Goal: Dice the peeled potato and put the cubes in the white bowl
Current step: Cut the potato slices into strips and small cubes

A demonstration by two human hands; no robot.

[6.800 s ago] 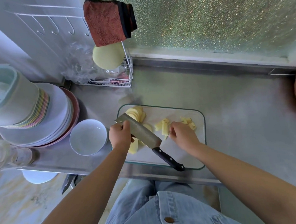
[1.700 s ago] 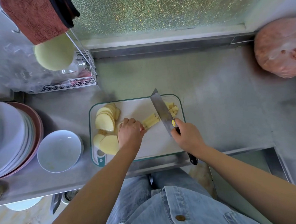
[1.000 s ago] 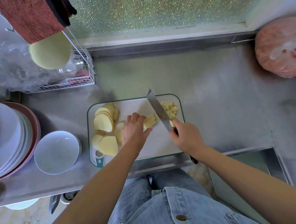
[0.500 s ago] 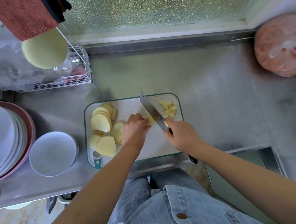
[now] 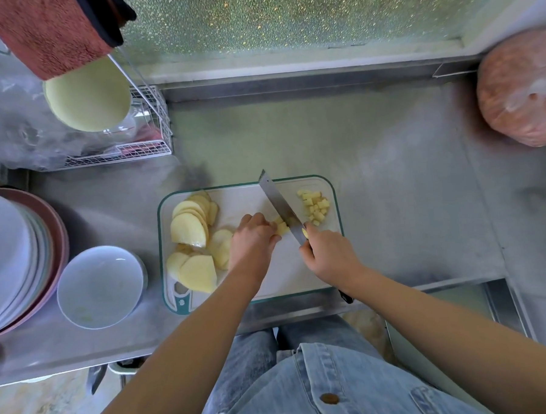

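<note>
At the middle of the cutting board (image 5: pixel 284 271), a short bundle of potato strips (image 5: pixel 281 228) lies pinned under the curled fingertips of the left hand (image 5: pixel 251 241), with the knife (image 5: pixel 279 203) touching its right end. The right hand (image 5: pixel 328 256) is wrapped round the knife's handle close to the blade. The blade runs slantwise, from that hand toward the board's far edge and a little leftward.

The strips' long axis runs across the board from left to right, roughly square to the blade, so each chop should take cubes off the right end. Very little strip shows between fingertips and steel. My judgement is that the next cuts depend on the left hand drawing back leftward to keep its knuckles clear of the edge.

Cut cubes (image 5: pixel 316 206) sit in a small heap at the board's far right corner, on the other side of the blade. Uncut slices (image 5: pixel 189 228) are fanned over the board's left end, so most of the dicing remains. The white bowl (image 5: pixel 100 287) stands just off the board's left edge, nearer the left hand, and holds no cubes that I can see.

No brand or writing can be read. A small green tab (image 5: pixel 181 301) at the board's near left corner bears a pale mark too small to make out.
</note>
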